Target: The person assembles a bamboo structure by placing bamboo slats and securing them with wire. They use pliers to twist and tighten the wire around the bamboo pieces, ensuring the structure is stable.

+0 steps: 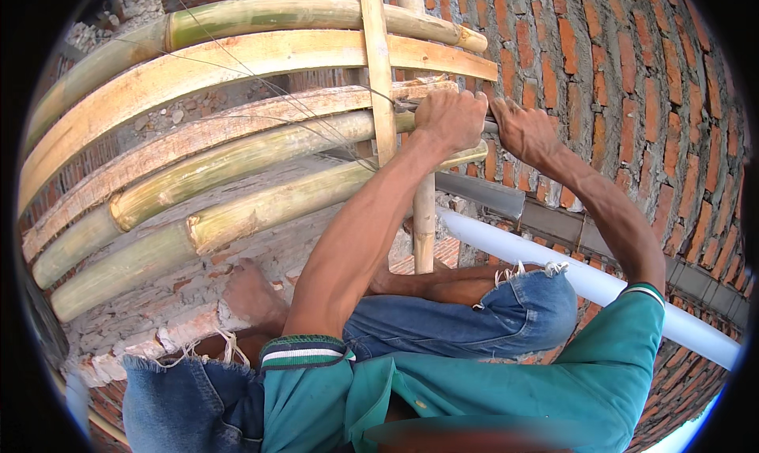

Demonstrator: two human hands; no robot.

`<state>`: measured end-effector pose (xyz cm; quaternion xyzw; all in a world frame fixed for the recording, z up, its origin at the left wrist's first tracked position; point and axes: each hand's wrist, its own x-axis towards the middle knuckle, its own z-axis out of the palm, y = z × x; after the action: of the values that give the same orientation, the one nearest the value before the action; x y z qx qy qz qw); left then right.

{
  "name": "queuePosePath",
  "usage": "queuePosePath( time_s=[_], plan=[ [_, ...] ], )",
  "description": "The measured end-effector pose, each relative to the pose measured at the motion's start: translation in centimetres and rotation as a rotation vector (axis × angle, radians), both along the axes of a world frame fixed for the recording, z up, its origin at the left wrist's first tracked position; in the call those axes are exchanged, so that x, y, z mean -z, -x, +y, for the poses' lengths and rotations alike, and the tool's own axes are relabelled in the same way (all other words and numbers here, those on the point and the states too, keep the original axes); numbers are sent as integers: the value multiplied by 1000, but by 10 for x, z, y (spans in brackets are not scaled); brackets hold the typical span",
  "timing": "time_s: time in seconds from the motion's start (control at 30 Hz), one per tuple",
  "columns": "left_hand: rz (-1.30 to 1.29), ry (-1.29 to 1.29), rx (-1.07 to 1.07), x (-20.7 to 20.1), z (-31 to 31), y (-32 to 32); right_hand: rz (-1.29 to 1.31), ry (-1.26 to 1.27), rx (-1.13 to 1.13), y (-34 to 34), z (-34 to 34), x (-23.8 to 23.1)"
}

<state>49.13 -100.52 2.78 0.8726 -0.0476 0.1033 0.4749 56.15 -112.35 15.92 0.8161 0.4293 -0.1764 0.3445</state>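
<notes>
My left hand (451, 119) is closed in a fist at the right end of a stack of bamboo poles and planks. My right hand (523, 130) is closed just right of it, close to the brick wall. Between the two fists shows a dark metal tool (491, 126), mostly hidden by my fingers, so its kind is unclear. Left of my fist stands an upright wooden strip (378, 77), crossing the rough plank (292, 103) and a bamboo pole (261, 156). Thin wires (299, 105) run loosely over the poles toward that strip.
A brick wall (624, 81) rises on the right. Behind my hands lie a top bamboo pole (277, 16) and a smooth plank (300, 50); a lower bamboo pole (269, 208) is nearer me. A pale pipe (545, 251) slants below my right arm. My bare foot (253, 295) rests on brickwork.
</notes>
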Motion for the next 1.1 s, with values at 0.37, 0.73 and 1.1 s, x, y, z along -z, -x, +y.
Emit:
queuePosePath(
  time_s=[0.37, 0.73, 1.1],
  plan=[
    [-226, 37, -338, 10, -12, -1, 441, 99, 234, -42, 45, -20],
    [161, -76, 193, -11, 23, -17, 216, 154, 53, -31, 39, -8],
    [-3, -18, -145, 1, -4, -10, 263, 144, 97, -46, 13, 0]
  ],
)
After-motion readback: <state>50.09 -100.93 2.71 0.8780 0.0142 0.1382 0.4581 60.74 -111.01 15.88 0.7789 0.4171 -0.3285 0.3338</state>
